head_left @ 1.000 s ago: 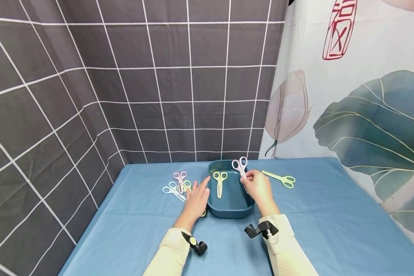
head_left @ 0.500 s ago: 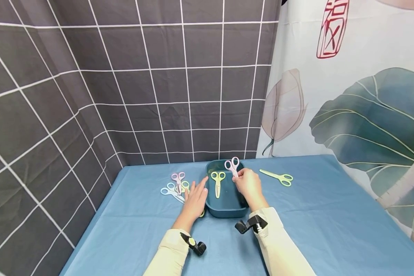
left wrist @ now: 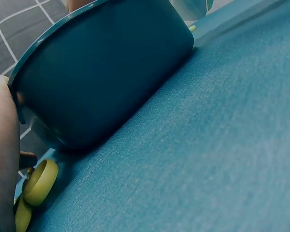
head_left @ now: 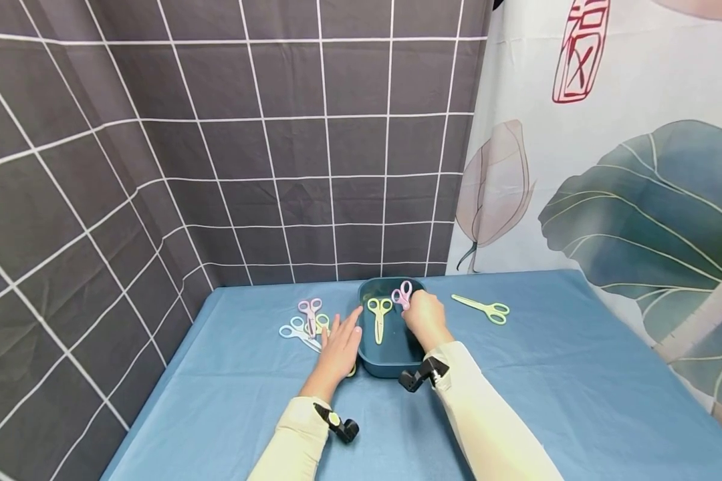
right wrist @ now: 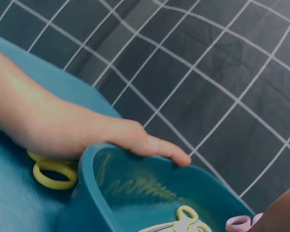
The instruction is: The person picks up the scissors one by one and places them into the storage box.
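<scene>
My right hand (head_left: pixel 426 321) holds pink scissors (head_left: pixel 405 304) by the blade end, low inside a dark teal bin (head_left: pixel 391 370), handle loops pointing away from me. Yellow scissors (head_left: pixel 379 327) lie on the bin's floor to the left of them. My left hand (head_left: pixel 339 347) rests with extended fingers against the bin's left rim, as the right wrist view also shows. Below that hand, outside the bin, a yellow scissor handle (right wrist: pixel 55 182) sticks out; the rest of that pair is hidden. The blades of the pink scissors are covered by my right hand.
Left of the bin lies a loose cluster: pink scissors (head_left: pixel 311 319), pale blue scissors (head_left: pixel 305 337) and yellow scissors (head_left: pixel 323 323), partly behind my left fingers. Yellow-green scissors (head_left: pixel 483 309) lie to the right. A grid-patterned curtain (head_left: pixel 301 147) stands behind the blue-covered table (head_left: pixel 216 401).
My right hand has moved left and down into the bin with the pink scissors, whose handles now sit lower. My left hand has stayed at the bin's rim.
</scene>
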Demonstrator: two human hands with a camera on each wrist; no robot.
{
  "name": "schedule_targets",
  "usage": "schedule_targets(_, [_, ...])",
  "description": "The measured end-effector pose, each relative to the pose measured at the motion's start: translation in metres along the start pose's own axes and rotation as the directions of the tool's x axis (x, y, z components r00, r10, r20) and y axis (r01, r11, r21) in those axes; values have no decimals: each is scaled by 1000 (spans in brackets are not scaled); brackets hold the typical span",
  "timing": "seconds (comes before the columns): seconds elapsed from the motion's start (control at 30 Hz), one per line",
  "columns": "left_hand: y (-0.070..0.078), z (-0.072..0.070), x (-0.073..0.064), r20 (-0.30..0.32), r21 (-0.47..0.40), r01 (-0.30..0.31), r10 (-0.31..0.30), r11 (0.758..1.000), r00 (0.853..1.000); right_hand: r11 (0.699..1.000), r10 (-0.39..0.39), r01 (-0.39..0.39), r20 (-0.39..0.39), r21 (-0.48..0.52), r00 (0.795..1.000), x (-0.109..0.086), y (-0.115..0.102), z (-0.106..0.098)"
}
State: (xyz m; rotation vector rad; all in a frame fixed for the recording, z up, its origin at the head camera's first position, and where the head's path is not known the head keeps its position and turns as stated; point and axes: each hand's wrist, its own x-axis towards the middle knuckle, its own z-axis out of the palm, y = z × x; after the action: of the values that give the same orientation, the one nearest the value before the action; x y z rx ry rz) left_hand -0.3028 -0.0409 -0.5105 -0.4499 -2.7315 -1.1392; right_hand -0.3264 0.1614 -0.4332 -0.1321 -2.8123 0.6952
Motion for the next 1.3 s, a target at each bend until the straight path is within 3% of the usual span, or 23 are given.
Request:
schedule_targets(0.43, [-1,-1,-2,-3,-6,-2,2,1000,1000,986,-56,65,63,-153,996,4,-5,19])
schedule_targets(0.63, [-2,0,0,11,11,11,-11,1000,1000,988,-56,62,47,-144,997,2,-2,26])
schedule_targets(0.97, [0,0,-2,8,8,-2,2,1000,1000,994,35,-26,81,-108,996,-1,-1,35])
schedule_targets(1.3, [-1,0,-2,6,-3,3,-3,1000,1000,994,-12,16,34,-112,999,-2,1,42])
